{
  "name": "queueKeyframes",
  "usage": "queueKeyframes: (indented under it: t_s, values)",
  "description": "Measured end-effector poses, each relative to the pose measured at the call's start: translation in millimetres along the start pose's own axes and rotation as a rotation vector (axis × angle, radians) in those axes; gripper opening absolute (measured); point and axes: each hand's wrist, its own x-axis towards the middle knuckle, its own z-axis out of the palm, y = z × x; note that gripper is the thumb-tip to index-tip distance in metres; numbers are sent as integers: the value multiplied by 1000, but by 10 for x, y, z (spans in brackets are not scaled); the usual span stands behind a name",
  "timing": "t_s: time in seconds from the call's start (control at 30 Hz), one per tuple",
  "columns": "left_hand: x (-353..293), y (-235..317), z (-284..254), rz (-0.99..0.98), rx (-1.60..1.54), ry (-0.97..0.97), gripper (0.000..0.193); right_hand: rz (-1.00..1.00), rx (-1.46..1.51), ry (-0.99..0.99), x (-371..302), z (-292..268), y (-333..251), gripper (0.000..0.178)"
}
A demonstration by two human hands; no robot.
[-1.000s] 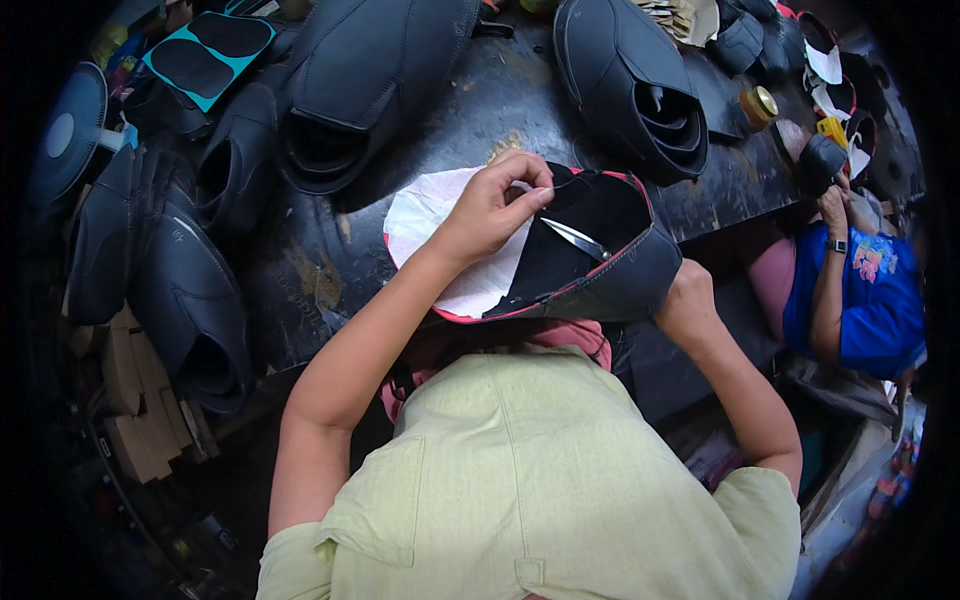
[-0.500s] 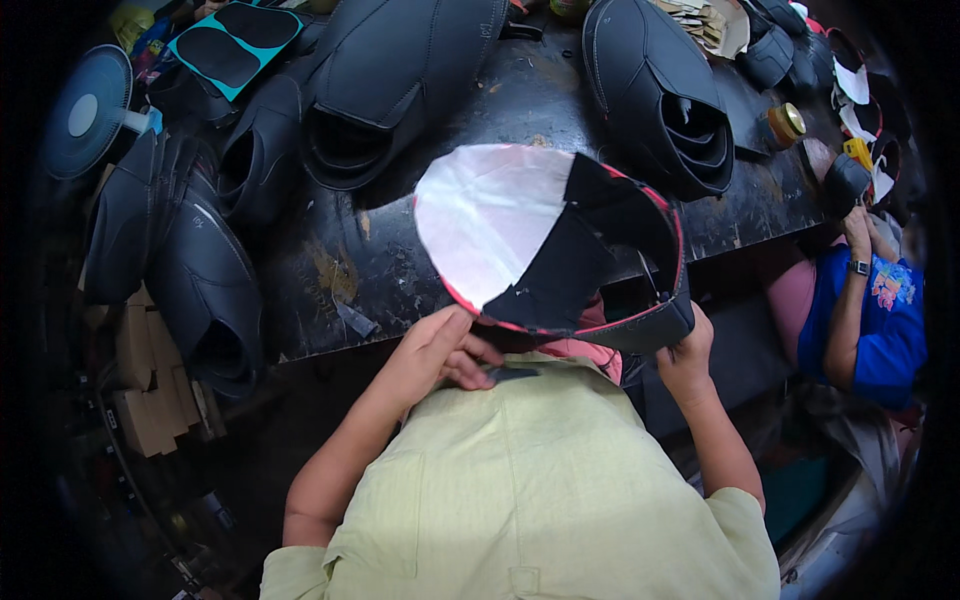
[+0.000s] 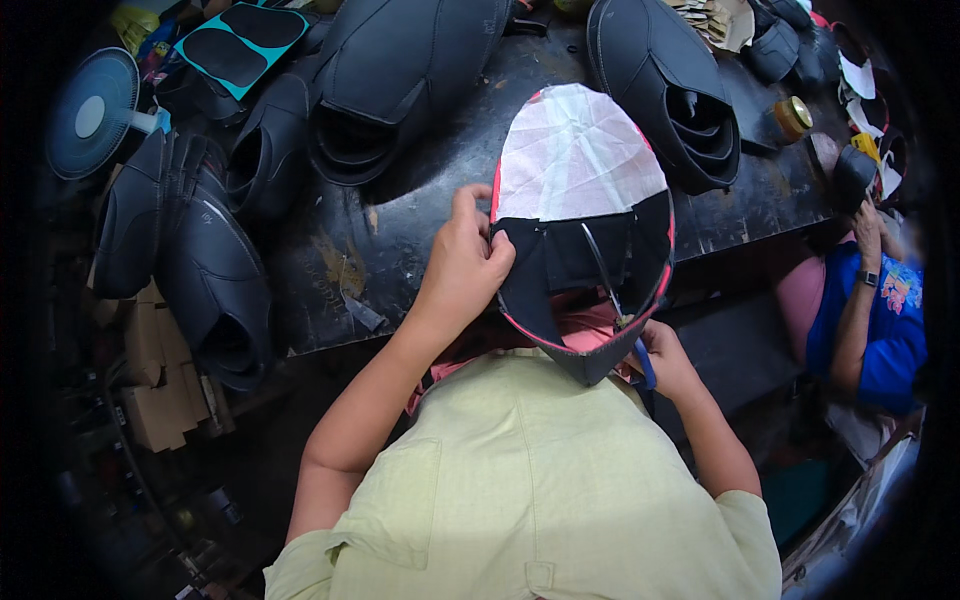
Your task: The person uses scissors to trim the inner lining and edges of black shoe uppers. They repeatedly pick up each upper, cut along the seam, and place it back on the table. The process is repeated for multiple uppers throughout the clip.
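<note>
A black shoe upper (image 3: 582, 165) is held inside out in front of my chest, with white lining at its far end and a red-pink edge round its opening. My left hand (image 3: 460, 262) pinches the upper's left rim between thumb and fingers. At the near right side, my right hand (image 3: 668, 362) is closed round the blue handle of a pair of scissors (image 3: 645, 366). Their thin metal blades reach up inside the opening. The upper partly covers the fingers of my right hand.
Finished-looking black uppers (image 3: 405, 80) stand on the dark, worn table (image 3: 420, 245), with another upper (image 3: 665, 90) at the right. Teal-backed sole pieces (image 3: 240, 45), a jar (image 3: 790, 118) and a blue fan (image 3: 92, 115) lie farther out. A person in blue (image 3: 880, 320) sits at right.
The upper has turned so its white end points away from me. My left hand has moved up from its near edge to grip its left rim. The scissors in my right hand have come into sight.
</note>
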Motion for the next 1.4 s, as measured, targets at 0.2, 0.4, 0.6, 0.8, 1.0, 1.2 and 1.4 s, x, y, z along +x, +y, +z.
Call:
queueKeyframes:
  t_s: [0.2, 0.4, 0.6, 0.8, 1.0, 1.2, 1.4]
  values:
    - [161, 47, -157, 747, 286, -224, 33, 41, 188, -73, 65, -14, 3, 20]
    - [569, -22, -82, 922, 321, -542, 20, 89, 259, -254, 13, -246, 14, 37]
    - [606, 14, -5, 1019, 416, -530, 17, 107, 351, -529, -32, -317, 120, 47]
    - [520, 73, 154, 1015, 539, -443, 20, 215, 136, -482, 67, -241, 96, 30]
    - [284, 154, 186, 788, 540, -301, 18, 210, 77, -450, 79, -233, 221, 48]
    - [75, 84, 95, 650, 382, -192, 22, 208, 597, -507, -3, -253, 328, 54]
    - [8, -35, 140, 739, 382, -112, 14, 137, 699, -551, 82, -171, 302, 51]
